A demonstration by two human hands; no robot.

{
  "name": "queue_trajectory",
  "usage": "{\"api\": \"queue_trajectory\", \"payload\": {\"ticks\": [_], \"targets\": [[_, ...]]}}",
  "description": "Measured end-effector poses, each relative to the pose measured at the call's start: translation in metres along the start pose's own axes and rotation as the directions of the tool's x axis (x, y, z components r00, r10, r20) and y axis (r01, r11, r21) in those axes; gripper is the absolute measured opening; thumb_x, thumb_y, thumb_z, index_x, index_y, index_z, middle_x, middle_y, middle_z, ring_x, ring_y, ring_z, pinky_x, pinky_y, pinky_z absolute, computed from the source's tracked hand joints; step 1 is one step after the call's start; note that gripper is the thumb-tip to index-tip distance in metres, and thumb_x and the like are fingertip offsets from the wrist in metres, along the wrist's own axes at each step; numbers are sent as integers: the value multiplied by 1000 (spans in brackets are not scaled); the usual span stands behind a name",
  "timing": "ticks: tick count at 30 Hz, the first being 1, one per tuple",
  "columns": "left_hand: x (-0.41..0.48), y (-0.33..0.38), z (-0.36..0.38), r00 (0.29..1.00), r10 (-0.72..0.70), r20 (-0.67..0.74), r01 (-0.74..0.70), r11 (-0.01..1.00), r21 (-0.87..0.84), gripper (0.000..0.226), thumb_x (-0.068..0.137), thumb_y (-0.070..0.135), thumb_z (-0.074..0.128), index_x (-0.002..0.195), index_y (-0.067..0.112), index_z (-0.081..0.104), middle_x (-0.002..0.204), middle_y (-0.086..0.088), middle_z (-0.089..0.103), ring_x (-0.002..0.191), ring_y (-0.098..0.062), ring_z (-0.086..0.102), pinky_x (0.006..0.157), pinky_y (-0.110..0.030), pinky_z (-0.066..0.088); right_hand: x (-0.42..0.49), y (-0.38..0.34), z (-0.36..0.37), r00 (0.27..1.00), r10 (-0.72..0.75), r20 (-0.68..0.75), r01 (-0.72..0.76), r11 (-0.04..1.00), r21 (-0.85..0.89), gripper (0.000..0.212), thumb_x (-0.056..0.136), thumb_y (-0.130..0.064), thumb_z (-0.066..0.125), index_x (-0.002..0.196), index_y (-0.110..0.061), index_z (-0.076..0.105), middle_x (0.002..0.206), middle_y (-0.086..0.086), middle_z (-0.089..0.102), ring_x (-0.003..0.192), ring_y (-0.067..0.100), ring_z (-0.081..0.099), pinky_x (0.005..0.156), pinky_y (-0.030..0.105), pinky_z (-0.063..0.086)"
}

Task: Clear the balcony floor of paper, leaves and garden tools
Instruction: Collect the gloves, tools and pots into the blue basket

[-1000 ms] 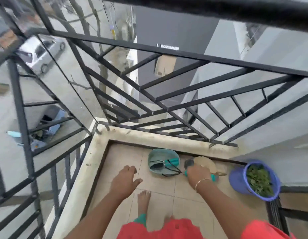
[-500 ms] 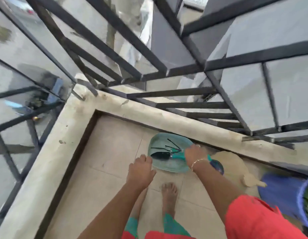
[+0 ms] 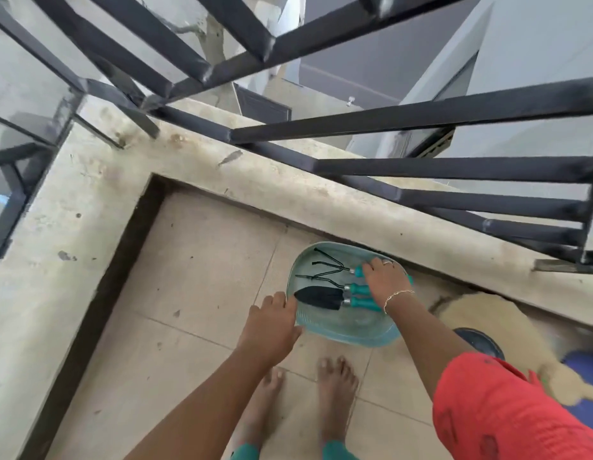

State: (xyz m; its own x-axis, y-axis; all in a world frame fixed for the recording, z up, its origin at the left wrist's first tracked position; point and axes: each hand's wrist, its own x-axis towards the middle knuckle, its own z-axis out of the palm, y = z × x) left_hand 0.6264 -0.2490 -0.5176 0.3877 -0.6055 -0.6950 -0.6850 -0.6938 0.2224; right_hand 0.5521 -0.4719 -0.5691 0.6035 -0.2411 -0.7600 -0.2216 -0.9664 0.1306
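Observation:
A teal tray [image 3: 351,330] sits on the tiled balcony floor against the concrete kerb. In it lie a black trowel [image 3: 318,297] and two pronged hand rakes [image 3: 328,265], all with teal handles. My right hand [image 3: 384,278] is over the handles and holds the handle of the uppermost rake, whose end shows at the hand's right side. My left hand [image 3: 271,327] rests at the tray's left rim, its fingers relaxed and touching the edge.
A crumpled beige paper [image 3: 507,330] lies right of the tray, over a dark round object [image 3: 480,341] and beside a blue bucket [image 3: 583,370]. The concrete kerb [image 3: 255,180] and a black metal railing [image 3: 454,167] bound the floor. My bare feet [image 3: 334,393] stand below the tray.
My right hand brought the teal-handled rake from the floor into the tray beside the other tools. My left hand moved up to the tray's rim. The view tilted down and closer.

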Motion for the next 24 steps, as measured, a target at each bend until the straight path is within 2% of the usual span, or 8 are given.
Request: {"api": "queue_trajectory", "payload": {"ticks": [6,12,18,22,24], "targets": [[-55,8,-49,1000,-11,9,11,1000,-9,43,97,43,39,130,15,35,130,-5,40,118,-23,42,91,-35,39,-72,-10,-47,999,37,-27,-35,996,83,48,90,-6,40,137,-11,30,134,13,37,123,31,41,98,39,35],[-164,13,-125,1000,-23,-17,23,1000,-13,42,97,43,39,128,15,38,129,-6,41,117,-23,43,90,-35,40,-199,-27,-129,999,-32,-44,36,994,99,60,87,-8,48,142,-11,24,144,16,28,129,32,35,102,38,32],[-289,9,-195,999,19,-49,-16,998,56,42,96,39,40,129,14,38,130,-6,40,119,-25,41,91,-37,39,-328,-52,-224,985,-101,-142,113,991,76,56,90,-6,41,143,-12,24,147,16,23,133,31,30,105,40,28],[-354,3,-212,997,-12,-78,17,997,69,44,95,42,42,129,14,39,130,-7,40,121,-26,40,93,-39,39,-387,-72,-269,962,-144,-230,146,989,-8,62,81,-7,56,138,-11,32,140,16,31,124,33,39,97,41,35],[-376,-1,-216,992,-62,-113,64,998,19,46,94,45,42,129,14,40,129,-6,41,121,-25,41,95,-38,40,-407,-77,-287,934,-160,-319,150,987,-57,63,63,-17,75,122,-11,52,120,15,49,103,34,55,82,39,45]]}}
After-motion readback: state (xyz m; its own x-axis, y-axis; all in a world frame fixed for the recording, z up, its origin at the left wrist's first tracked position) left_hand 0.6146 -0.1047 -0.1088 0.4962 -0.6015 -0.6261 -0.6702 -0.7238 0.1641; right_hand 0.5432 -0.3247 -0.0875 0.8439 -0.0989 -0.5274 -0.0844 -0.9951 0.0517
